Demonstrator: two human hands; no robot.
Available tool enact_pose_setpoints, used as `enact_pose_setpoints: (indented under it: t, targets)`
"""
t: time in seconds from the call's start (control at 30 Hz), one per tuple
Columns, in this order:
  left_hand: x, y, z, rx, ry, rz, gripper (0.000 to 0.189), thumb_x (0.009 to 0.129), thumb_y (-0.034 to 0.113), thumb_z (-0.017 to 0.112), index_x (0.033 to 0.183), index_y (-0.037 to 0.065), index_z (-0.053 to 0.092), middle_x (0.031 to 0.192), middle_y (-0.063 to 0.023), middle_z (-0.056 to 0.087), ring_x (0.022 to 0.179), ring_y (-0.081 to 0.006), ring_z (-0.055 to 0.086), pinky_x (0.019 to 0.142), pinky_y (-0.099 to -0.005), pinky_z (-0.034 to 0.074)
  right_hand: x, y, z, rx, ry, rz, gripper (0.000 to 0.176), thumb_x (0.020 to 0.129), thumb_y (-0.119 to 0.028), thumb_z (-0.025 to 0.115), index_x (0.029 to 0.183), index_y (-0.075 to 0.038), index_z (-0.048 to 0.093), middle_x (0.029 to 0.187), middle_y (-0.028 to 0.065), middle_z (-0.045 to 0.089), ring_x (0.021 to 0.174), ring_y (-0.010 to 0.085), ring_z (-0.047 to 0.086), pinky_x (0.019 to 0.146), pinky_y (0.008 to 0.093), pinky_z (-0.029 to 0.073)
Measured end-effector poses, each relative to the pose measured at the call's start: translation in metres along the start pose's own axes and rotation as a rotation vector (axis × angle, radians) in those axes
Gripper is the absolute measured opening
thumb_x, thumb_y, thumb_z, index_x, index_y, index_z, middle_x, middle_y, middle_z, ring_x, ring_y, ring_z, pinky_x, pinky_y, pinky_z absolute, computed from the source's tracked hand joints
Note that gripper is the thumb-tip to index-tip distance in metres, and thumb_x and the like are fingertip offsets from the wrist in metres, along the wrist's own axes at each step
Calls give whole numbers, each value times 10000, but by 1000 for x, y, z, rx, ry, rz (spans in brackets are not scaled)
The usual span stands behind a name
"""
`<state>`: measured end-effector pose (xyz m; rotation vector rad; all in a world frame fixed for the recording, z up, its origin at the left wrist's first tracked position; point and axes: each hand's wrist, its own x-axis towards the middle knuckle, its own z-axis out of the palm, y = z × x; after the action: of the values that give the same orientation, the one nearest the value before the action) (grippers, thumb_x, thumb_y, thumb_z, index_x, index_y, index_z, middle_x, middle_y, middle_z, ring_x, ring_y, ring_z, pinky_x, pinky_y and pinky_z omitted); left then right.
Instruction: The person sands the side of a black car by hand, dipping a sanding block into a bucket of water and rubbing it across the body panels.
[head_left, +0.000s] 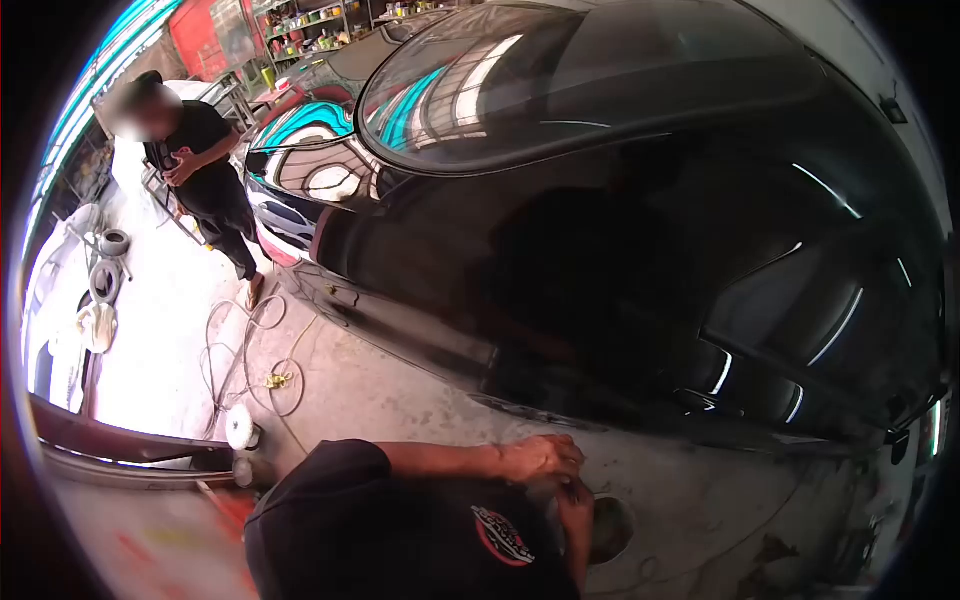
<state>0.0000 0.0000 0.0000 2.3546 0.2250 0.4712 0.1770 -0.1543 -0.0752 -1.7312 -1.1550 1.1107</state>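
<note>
Hands meet low on the black car's [600, 250] grey sanded panel [700, 490], beside a round hole [610, 528]. The left hand [540, 460] is curled closed, perhaps on a light, floppy sanding pad [547, 490], best pinched flat. I cannot tell the right hand's [576, 512] grip.

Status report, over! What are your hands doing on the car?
Left hand and right hand together on dull grey lower panel, beside round hole. What they hold: unclear. Cord and another person well off to the side.
</note>
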Motion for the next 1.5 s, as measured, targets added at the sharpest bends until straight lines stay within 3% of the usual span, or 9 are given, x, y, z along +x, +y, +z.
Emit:
enact_pose_setpoints:
  t: [0.17,0.27,0.37,0.47,0.57,0.67,0.73,0.87,1.5]
  targets:
    - [10,-11,-11,5,-89,-27,232,874,205,674,1078,96,682,1176,-105,645,1145,-333,592,993,-431,505,14,-5,0,-52,17,-71,230,940,-85,653,1126,48,681,935,155,722,866,193,665,800,337,519]
    - [3,-11,-8,-13,123,123,191,803,189,644,948,65,659,986,-112,630,985,-349,623,836,-446,545,9,12,12,-28,76,4,197,952,-66,625,1096,53,689,935,156,724,867,191,670,810,332,527]
    - [2,-20,2,-14,136,110,208,830,193,623,991,65,649,999,-98,638,991,-346,622,845,-444,533,11,7,6,1,21,84,268,983,-118,601,1203,19,671,1079,204,712,995,270,677,880,414,531]
    - [1,-25,-6,-54,97,100,203,847,184,619,1006,62,646,1005,-100,639,980,-343,621,852,-449,525,19,43,1,-97,-69,97,523,997,-395,632,1426,-104,561,1286,240,657,1138,384,642,1033,537,450]
    - [4,-29,-12,-70,135,110,176,862,174,612,997,62,636,1008,-106,639,975,-336,621,857,-455,516,21,63,-15,-616,51,-281,431,1042,-302,553,1394,-53,577,1272,225,658,1037,314,685,855,443,550]
    - [-2,-29,-16,-52,105,27,154,855,169,616,964,59,623,1002,-110,637,972,-332,621,858,-462,508,8,67,-28,-622,75,-3,495,1056,-329,506,1465,-49,501,1290,191,652,1067,295,678,872,452,539]
    - [-5,-33,-16,-70,20,-23,193,870,176,651,1033,71,657,1061,-110,664,1046,-338,628,894,-459,517,6,54,-37,-881,-112,62,531,1054,-346,503,1487,-41,466,1324,184,633,1116,306,653,919,465,517]
    - [-11,-38,-10,-99,105,42,160,853,190,615,935,52,608,984,-125,628,982,-342,618,854,-464,508,13,62,-35,-843,-76,37,524,1048,-321,507,1484,-34,465,1329,198,624,1133,331,638,926,488,508]
    - [-36,-16,-23,-180,104,-93,241,881,154,668,1106,69,680,1125,-146,688,1106,-365,640,938,-459,526,-12,105,-63,-670,57,151,496,1021,-202,523,1470,0,461,1349,267,579,1216,449,564,959,598,466]
